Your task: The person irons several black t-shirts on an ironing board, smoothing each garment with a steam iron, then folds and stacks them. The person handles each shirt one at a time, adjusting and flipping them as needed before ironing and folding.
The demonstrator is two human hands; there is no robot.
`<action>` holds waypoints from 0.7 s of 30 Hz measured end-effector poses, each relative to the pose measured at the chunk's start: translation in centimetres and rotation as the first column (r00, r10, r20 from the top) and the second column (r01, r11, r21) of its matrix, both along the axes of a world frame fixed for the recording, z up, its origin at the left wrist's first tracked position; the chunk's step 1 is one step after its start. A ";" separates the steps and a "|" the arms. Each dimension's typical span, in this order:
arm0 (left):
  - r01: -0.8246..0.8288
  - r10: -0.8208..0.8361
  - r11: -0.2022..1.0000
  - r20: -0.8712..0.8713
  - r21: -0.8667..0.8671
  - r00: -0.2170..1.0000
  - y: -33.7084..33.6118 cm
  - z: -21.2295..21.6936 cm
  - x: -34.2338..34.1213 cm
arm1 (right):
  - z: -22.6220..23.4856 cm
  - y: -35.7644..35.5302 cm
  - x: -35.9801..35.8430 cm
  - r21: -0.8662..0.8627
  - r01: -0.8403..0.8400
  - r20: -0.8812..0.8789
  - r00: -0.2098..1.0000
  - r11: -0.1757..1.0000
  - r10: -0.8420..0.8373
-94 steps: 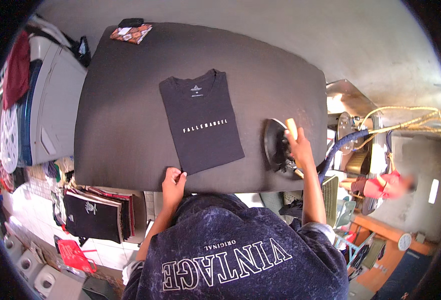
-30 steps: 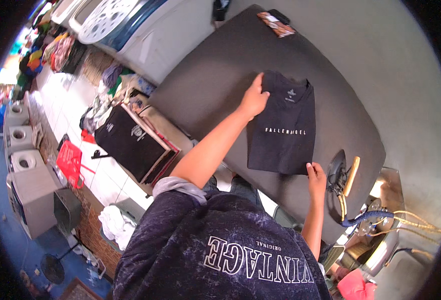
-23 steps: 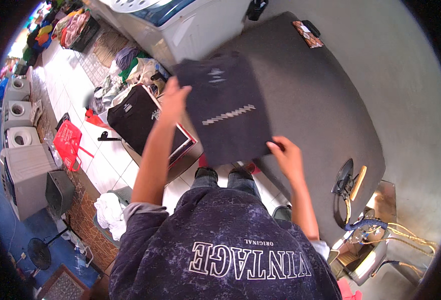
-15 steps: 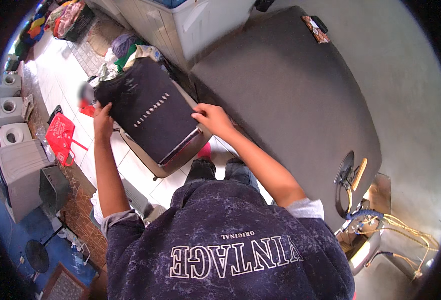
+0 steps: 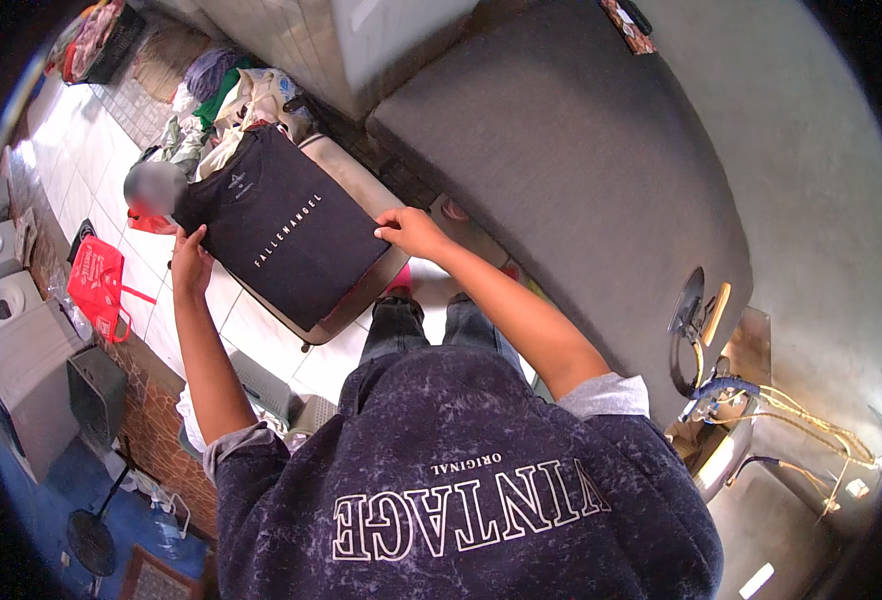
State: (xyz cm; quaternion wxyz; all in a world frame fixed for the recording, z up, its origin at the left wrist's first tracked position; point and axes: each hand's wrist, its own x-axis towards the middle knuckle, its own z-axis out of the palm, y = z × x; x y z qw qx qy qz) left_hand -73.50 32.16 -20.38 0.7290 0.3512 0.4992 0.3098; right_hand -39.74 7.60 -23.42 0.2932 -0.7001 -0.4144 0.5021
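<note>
the folded black shirt lies upper left of centre in the frame, over a beige support. the left hand pinches its shoulder corner; the right hand pinches the diagonally opposite hem corner. an even, light pull should suit, without letting the loose corners curl under.

We see glare on the white floor at upper left and a dimmer table; the black shirt looks sharp, a patch beside it blurred, straight lines bowing outward.
</note>
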 end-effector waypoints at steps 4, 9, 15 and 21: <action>-0.052 0.051 0.998 -0.024 -0.037 0.998 -0.3 -0.9 0.2 | -1.5 -0.2 -0.6 0.004 0.020 0.082 0.996 1.000 -0.020; -0.025 0.015 0.998 0.155 0.065 0.988 -0.1 -1.0 -0.7 | -1.9 -0.3 -0.7 0.111 0.080 -0.013 0.997 0.991 -0.079; -0.058 0.062 0.996 0.054 -0.066 0.997 0.8 -3.8 -2.0 | -3.6 -0.4 -0.5 0.016 0.043 0.060 0.997 0.999 -0.044; -0.006 0.007 0.999 0.022 -0.039 1.000 2.2 -2.9 -1.8 | -3.0 -0.3 -0.5 0.055 0.109 -0.021 0.994 0.993 -0.108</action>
